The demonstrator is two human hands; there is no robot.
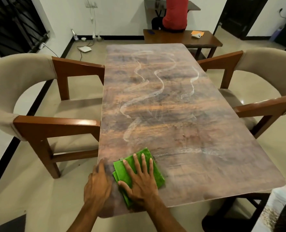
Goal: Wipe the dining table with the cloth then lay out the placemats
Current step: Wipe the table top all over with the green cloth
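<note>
A folded green cloth [157, 173] lies flat near the front left corner of the wooden dining table [172, 114]. My right hand [141, 180] presses on the cloth with fingers spread and straight. Just left of the cloth, my left hand [98, 183] rests flat on the table at its left edge, blurred. White wavy streaks of dust or residue [157, 84] run across the middle and far part of the tabletop. No placemats are in view.
Two beige armchairs with wooden arms flank the table, one left [38, 104] and one right [262, 91]. A dark bench [180, 36] stands beyond the far end, with a person [175, 14] seated on it. A patterned fabric [276, 210] shows at the bottom right.
</note>
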